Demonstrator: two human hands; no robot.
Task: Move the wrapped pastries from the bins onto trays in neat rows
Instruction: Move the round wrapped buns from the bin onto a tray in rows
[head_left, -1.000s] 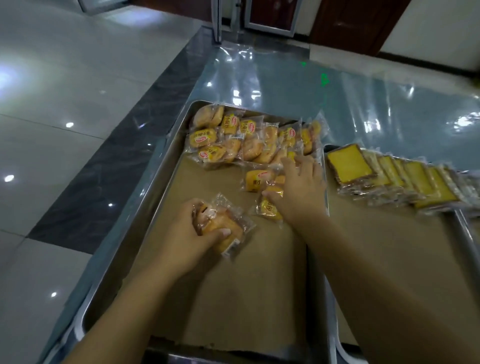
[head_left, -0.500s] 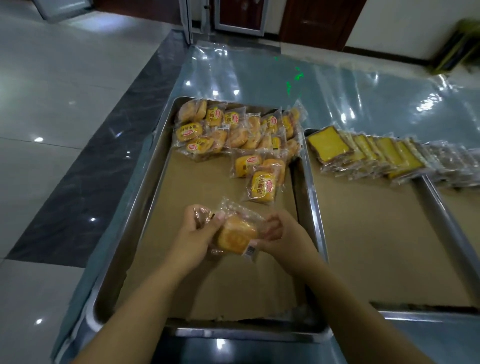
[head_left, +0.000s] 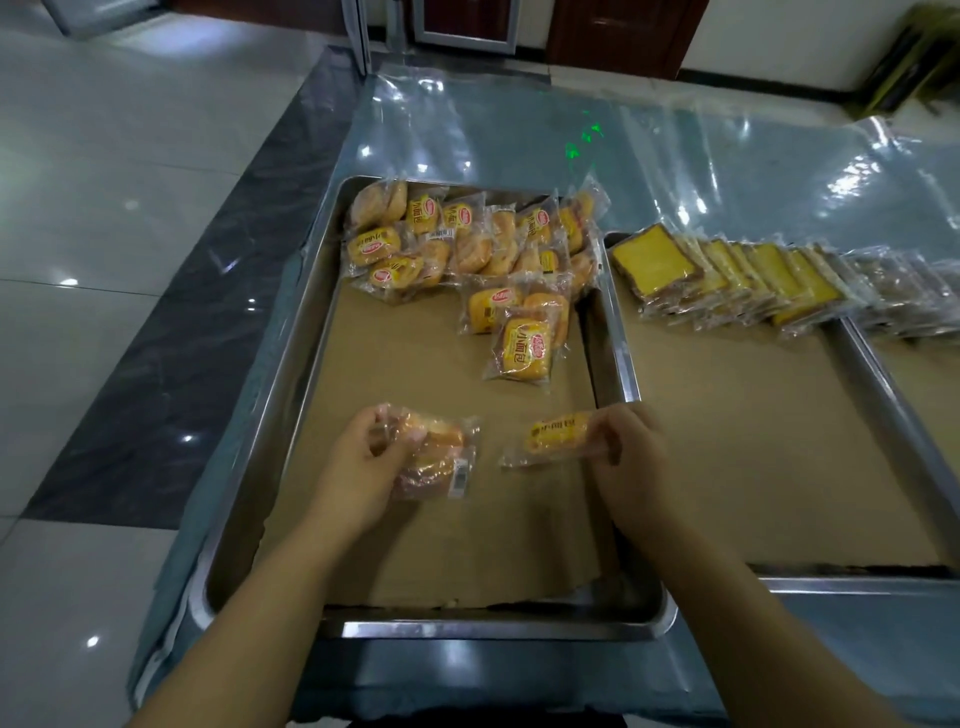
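Observation:
A steel tray (head_left: 291, 395) lined with brown paper lies in front of me. Several wrapped buns (head_left: 467, 239) fill its far end in rows, and two more (head_left: 519, 332) lie just nearer. My left hand (head_left: 358, 457) grips a wrapped bun (head_left: 436, 457) over the middle of the tray, label side down. My right hand (head_left: 623, 452) pinches the end of another wrapped bun (head_left: 556, 436), yellow label up, held just right of the first one. The two buns are apart.
A second paper-lined tray (head_left: 618, 358) stands to the right with a row of wrapped yellow cake slices (head_left: 727, 275) along its far end. Clear plastic sheeting (head_left: 675, 171) covers the table beyond. A tiled floor (head_left: 104, 260) drops away on the left.
A second ago my right hand was at the loose buns further out; then both hands met on one packet. Now each hand holds its own bun and they have drawn apart.

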